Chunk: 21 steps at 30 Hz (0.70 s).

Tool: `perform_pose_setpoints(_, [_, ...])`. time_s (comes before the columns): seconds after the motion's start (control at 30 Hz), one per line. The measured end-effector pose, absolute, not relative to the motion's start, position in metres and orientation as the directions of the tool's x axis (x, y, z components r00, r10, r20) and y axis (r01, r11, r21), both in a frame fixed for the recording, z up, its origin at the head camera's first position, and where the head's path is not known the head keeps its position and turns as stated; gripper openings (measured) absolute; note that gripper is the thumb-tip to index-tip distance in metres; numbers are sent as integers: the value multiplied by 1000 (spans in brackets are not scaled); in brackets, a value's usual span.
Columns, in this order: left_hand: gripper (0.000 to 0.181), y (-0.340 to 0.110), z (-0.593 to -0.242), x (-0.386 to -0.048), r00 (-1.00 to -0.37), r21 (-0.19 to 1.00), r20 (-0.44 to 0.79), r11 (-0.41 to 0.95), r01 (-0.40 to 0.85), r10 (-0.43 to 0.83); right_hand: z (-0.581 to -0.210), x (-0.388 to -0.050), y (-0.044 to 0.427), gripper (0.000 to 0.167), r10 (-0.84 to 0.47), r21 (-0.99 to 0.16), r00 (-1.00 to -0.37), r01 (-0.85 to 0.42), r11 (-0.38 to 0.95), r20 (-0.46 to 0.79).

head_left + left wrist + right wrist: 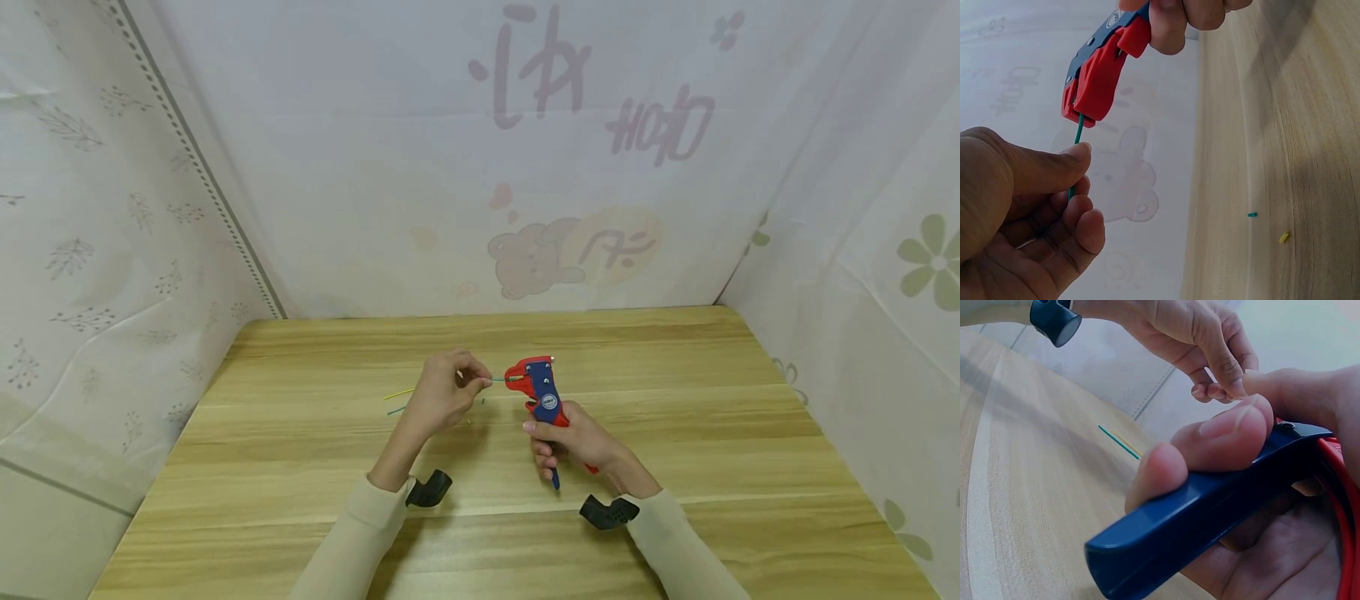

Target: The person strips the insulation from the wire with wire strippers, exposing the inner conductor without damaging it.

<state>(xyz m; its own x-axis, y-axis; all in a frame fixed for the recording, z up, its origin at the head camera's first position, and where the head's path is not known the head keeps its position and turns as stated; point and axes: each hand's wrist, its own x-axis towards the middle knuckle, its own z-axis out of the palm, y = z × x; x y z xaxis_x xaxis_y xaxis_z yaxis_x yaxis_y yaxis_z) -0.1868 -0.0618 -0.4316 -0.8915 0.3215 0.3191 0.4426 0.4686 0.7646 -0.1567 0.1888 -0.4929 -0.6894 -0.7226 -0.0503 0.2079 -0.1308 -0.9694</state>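
Note:
Between thumb and fingers, my left hand (pixel 444 392) pinches a thin green wire (pixel 1079 129). The wire's far end sits in the red jaws of a blue and red wire stripper (pixel 542 383). Its handles are gripped by my right hand (pixel 573 440), with fingers curled round the blue handle (pixel 1166 531). In the left wrist view the tool's red head (pixel 1099 84) stands just beyond my left thumb. Whether the jaws are clamped on the wire I cannot tell.
On the wooden table (pixel 300 467) lie a yellow wire (pixel 397 393) and a second green wire (pixel 395 411), left of my left hand. Small cut bits, one green (pixel 1252 214) and one yellow (pixel 1284 237), lie below the hands. Patterned cloth (pixel 375 167) surrounds the table.

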Motion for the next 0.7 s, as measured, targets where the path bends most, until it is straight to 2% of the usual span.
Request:
perform_pose_setpoints(0.17, [8, -62, -431, -186, -892, 765, 319, 468, 442, 321, -493, -157, 188, 15, -728, -972, -685, 183, -146, -20])
perform_pose_setpoints(0.4, [9, -61, -432, -186, -892, 767, 321, 466, 441, 317, -494, -157, 188, 21, -717, -969, -695, 210, -131, -54])
perform_pose_setpoints(0.7, [11, -60, -432, -186, -893, 763, 317, 474, 440, 319, -495, -156, 187, 20, -690, -971, -720, 209, -117, -72])
